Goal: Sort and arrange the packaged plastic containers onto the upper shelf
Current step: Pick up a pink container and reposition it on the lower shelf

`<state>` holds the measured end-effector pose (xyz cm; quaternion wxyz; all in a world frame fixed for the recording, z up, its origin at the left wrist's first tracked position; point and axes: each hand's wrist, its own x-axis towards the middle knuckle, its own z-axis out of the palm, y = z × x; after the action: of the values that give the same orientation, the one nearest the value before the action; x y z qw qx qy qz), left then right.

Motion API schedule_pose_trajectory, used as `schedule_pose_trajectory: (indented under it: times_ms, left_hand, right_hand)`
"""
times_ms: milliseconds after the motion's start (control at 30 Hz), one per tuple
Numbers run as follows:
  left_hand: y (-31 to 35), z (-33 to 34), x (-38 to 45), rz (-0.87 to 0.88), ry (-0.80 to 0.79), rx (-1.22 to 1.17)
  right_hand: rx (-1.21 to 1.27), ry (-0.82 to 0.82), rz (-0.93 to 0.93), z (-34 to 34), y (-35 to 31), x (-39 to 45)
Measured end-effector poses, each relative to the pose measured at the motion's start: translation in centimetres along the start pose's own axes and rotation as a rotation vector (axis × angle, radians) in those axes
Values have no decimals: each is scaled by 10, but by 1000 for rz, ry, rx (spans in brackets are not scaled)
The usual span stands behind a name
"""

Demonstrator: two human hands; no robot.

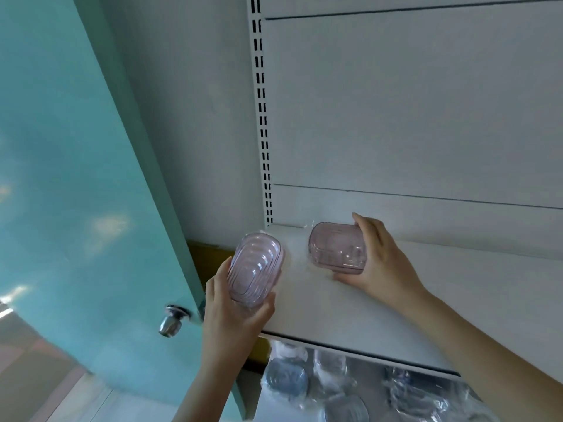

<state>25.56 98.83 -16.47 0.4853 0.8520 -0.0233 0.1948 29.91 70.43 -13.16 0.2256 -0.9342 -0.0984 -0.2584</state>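
Observation:
My left hand (234, 315) grips a pink see-through nested container pack (255, 269) from below, holding it at the left front corner of the white upper shelf (457, 300). My right hand (377, 263) holds a second pink container pack (336, 248) standing on its side on the shelf near the back left, fingers over its top and thumb under its lower edge. Both packs are wrapped in clear plastic.
Below the shelf lie several bluish wrapped container packs (286, 379) in a heap. A turquoise door (76, 178) with a metal knob (170, 322) stands close on the left. A slotted white upright (262, 117) and white back panel close the shelf behind.

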Motion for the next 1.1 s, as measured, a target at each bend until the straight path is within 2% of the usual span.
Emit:
schedule_pose_trajectory:
  times_ms: [100, 433, 767, 833, 933, 1100]
  left_hand:
    - [10, 2, -8, 82, -38, 11]
    - [64, 55, -64, 319, -341, -187]
    - [100, 129, -186, 599, -564, -184]
    - [105, 153, -220, 586, -628, -144]
    - [110, 188, -267, 458, -706, -86]
    - [120, 250, -341, 267, -768, -8]
  right_hand:
    - [-71, 91, -10, -32, -2, -29]
    - [-151, 296, 294, -128, 1, -167]
    - [-62, 566, 538, -192, 62, -329]
    - [-28, 584, 582, -203, 85, -365]
    - [0, 520, 660, -215, 116, -414]
    - [110, 402, 981, -221, 175, -505]
